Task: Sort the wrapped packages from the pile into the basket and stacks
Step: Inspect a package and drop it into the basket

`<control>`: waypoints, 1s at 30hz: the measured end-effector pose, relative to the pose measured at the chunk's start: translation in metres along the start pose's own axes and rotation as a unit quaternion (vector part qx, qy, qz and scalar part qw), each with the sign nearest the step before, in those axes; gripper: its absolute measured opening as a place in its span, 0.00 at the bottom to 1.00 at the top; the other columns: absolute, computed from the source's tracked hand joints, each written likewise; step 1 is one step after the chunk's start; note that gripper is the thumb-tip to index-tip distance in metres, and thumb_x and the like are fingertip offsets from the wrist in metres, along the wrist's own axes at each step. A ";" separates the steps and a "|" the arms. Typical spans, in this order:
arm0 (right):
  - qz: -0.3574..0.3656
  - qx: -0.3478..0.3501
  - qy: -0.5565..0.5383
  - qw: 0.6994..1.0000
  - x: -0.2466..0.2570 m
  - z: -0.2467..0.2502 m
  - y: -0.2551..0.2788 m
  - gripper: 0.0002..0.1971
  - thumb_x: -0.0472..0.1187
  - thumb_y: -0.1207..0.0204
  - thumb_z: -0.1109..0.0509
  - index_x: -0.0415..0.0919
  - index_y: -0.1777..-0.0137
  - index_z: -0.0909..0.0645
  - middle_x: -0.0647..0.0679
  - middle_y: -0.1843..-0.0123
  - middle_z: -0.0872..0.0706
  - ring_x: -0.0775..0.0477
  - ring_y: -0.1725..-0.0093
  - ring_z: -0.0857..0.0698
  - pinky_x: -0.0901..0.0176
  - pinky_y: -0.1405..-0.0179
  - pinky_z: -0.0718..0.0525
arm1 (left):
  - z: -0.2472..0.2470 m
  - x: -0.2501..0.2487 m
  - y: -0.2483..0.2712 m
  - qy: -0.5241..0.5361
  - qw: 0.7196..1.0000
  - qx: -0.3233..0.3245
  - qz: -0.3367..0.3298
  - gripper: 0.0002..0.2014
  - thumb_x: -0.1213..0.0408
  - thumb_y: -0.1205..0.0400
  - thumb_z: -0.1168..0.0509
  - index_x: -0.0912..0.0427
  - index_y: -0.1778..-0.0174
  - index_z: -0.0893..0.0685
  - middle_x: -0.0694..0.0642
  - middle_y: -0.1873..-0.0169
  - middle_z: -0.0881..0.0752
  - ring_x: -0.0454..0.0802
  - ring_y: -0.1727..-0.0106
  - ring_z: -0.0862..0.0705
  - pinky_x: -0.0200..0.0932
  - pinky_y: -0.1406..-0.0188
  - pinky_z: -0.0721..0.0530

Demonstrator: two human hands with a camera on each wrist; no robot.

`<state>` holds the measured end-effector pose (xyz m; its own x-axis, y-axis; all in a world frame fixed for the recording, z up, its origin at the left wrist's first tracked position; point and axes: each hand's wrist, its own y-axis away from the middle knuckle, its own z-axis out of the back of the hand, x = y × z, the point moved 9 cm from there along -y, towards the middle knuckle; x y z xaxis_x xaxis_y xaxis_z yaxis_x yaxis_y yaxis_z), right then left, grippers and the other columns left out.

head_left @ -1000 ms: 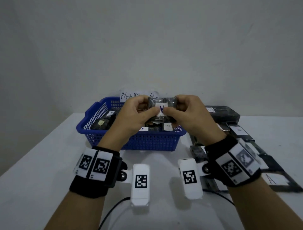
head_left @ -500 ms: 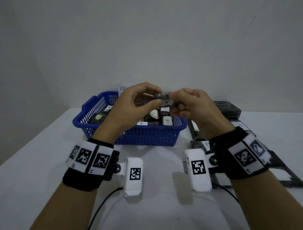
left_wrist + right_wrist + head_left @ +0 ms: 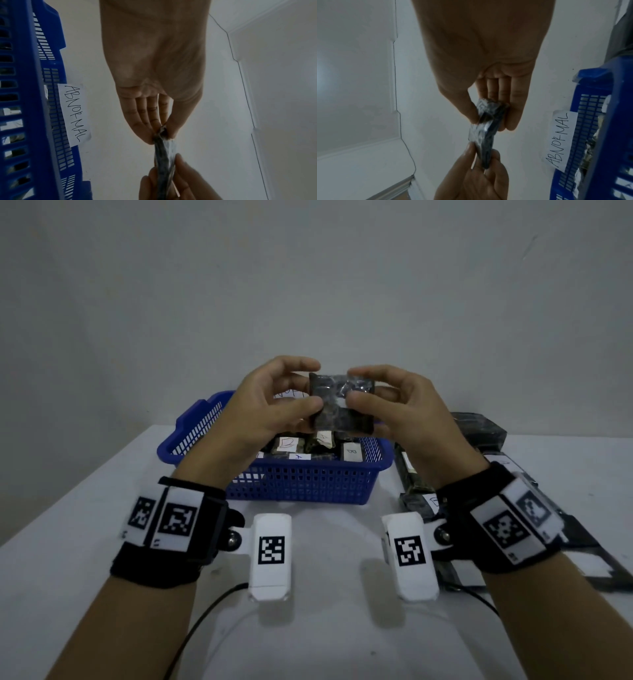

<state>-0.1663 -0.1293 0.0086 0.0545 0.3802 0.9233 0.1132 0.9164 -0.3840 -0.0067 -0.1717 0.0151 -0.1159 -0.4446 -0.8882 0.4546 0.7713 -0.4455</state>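
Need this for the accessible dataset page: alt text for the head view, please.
Both hands, left hand and right hand, pinch one dark wrapped package upright above a blue basket of labelled packages on a white table. More dark packages lie to the basket's right.

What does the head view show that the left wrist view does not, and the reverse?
Head only: both wristbands, lettered packages inside the blue basket, dark stacks on the right.
Left wrist only: the whole paper label reading ABNORMAL.
Both: the left hand and right hand pinching one wrapped package.
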 end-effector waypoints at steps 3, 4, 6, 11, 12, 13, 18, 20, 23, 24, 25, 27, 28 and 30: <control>0.041 -0.018 0.045 0.998 0.002 0.003 0.000 0.11 0.29 0.23 0.24 0.33 0.41 0.15 0.40 0.51 0.06 0.42 0.52 0.06 0.44 0.48 0.07 | -0.006 0.001 -0.001 -0.056 0.998 -0.009 -0.006 0.14 0.72 0.19 0.29 0.58 0.38 0.18 0.58 0.45 0.14 0.48 0.56 0.10 0.44 0.56 0.10; 0.055 -0.026 0.065 0.996 0.003 0.004 0.000 0.11 0.29 0.23 0.23 0.34 0.42 0.14 0.40 0.51 0.06 0.42 0.52 0.06 0.43 0.46 0.08 | -0.008 0.001 -0.002 -0.071 0.997 -0.016 -0.013 0.13 0.73 0.19 0.29 0.57 0.40 0.17 0.56 0.47 0.13 0.44 0.59 0.11 0.41 0.57 0.12; 0.082 -0.037 0.103 0.991 0.009 0.005 0.002 0.10 0.32 0.25 0.22 0.37 0.45 0.14 0.42 0.51 0.06 0.44 0.50 0.07 0.40 0.45 0.08 | -0.008 -0.001 -0.002 -0.084 0.996 -0.025 -0.030 0.13 0.74 0.20 0.28 0.57 0.43 0.17 0.55 0.48 0.12 0.41 0.61 0.12 0.38 0.58 0.13; -0.003 0.038 0.093 0.995 0.006 -0.004 0.005 0.19 0.56 0.25 0.26 0.43 0.42 0.15 0.50 0.48 0.08 0.47 0.46 0.08 0.49 0.46 0.08 | -0.004 -0.017 0.001 -0.113 0.988 -0.029 -0.102 0.13 0.75 0.24 0.25 0.54 0.51 0.14 0.50 0.52 0.12 0.52 0.46 0.11 0.49 0.45 0.10; -0.028 0.052 0.093 0.994 0.003 -0.004 0.005 0.20 0.57 0.26 0.27 0.43 0.42 0.15 0.50 0.47 0.08 0.47 0.46 0.08 0.51 0.46 0.08 | -0.006 -0.019 0.002 -0.115 0.987 -0.024 -0.113 0.12 0.76 0.25 0.25 0.55 0.52 0.14 0.49 0.54 0.12 0.52 0.45 0.12 0.50 0.43 0.11; -0.036 0.058 0.093 0.993 0.001 -0.005 0.005 0.18 0.55 0.24 0.27 0.43 0.43 0.14 0.47 0.46 0.07 0.46 0.48 0.08 0.51 0.46 0.08 | -0.007 -0.021 0.002 -0.116 0.986 -0.019 -0.121 0.12 0.76 0.25 0.25 0.56 0.52 0.14 0.48 0.54 0.12 0.51 0.44 0.12 0.50 0.42 0.11; 0.051 -0.016 0.084 0.995 0.014 0.008 0.003 0.12 0.44 0.24 0.21 0.33 0.54 0.11 0.39 0.58 0.07 0.49 0.62 0.10 0.56 0.56 0.10 | -0.012 -0.019 0.003 -0.099 0.990 0.003 -0.102 0.09 0.71 0.19 0.29 0.60 0.44 0.14 0.53 0.47 0.11 0.47 0.41 0.12 0.43 0.42 0.14; 0.074 -0.017 0.088 0.993 0.018 0.010 0.003 0.12 0.44 0.25 0.19 0.33 0.53 0.12 0.39 0.59 0.08 0.48 0.62 0.11 0.55 0.55 0.10 | -0.011 -0.016 0.002 -0.065 0.996 0.004 -0.066 0.12 0.60 0.16 0.35 0.58 0.40 0.16 0.57 0.42 0.12 0.52 0.40 0.12 0.44 0.43 0.13; 0.100 0.020 0.115 0.988 0.023 0.004 0.006 0.17 0.42 0.29 0.17 0.36 0.44 0.15 0.41 0.48 0.09 0.43 0.51 0.09 0.53 0.48 0.10 | -0.011 -0.005 -0.001 -0.017 1.000 -0.002 0.010 0.12 0.58 0.12 0.38 0.59 0.38 0.17 0.57 0.46 0.12 0.53 0.46 0.10 0.42 0.48 0.11; 0.106 0.032 0.122 0.986 0.024 0.003 0.007 0.20 0.40 0.30 0.17 0.37 0.40 0.17 0.43 0.42 0.10 0.44 0.47 0.09 0.53 0.46 0.10 | -0.011 -0.004 -0.001 -0.008 1.000 -0.003 0.019 0.10 0.62 0.12 0.37 0.60 0.37 0.18 0.55 0.50 0.11 0.52 0.49 0.10 0.43 0.51 0.10; 0.106 0.038 0.119 0.987 0.023 0.001 0.007 0.23 0.38 0.30 0.17 0.39 0.36 0.19 0.44 0.38 0.12 0.45 0.44 0.09 0.52 0.45 0.09 | -0.010 -0.003 0.000 0.002 1.000 -0.004 0.019 0.10 0.66 0.14 0.36 0.60 0.37 0.18 0.53 0.54 0.10 0.50 0.52 0.09 0.44 0.52 0.09; 0.086 0.026 0.086 0.992 0.019 0.001 0.007 0.25 0.38 0.26 0.19 0.41 0.31 0.22 0.46 0.33 0.15 0.43 0.44 0.08 0.45 0.44 0.08 | -0.006 -0.005 0.000 0.013 1.000 -0.011 0.002 0.12 0.72 0.16 0.34 0.58 0.37 0.18 0.52 0.53 0.10 0.51 0.53 0.09 0.48 0.52 0.08; 0.075 0.010 0.071 0.995 0.017 0.003 0.006 0.23 0.38 0.24 0.21 0.41 0.31 0.22 0.45 0.35 0.13 0.42 0.46 0.07 0.42 0.45 0.08 | -0.003 -0.006 0.000 0.012 1.000 -0.015 -0.009 0.13 0.74 0.17 0.33 0.58 0.38 0.19 0.53 0.51 0.11 0.52 0.52 0.09 0.50 0.52 0.08; 0.067 -0.024 0.065 0.995 0.015 0.007 0.004 0.17 0.34 0.22 0.23 0.39 0.35 0.21 0.42 0.46 0.09 0.40 0.52 0.06 0.40 0.48 0.08 | -0.001 -0.008 0.000 0.005 1.000 -0.013 -0.023 0.14 0.75 0.18 0.32 0.57 0.40 0.19 0.52 0.50 0.12 0.53 0.51 0.09 0.52 0.52 0.08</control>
<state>-0.1718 -0.1188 0.0206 0.1996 0.4761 0.8564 0.1429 0.8505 -0.5061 -0.0067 -0.1670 0.0222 -0.1441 -0.4751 -0.8680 0.4255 0.7622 -0.4879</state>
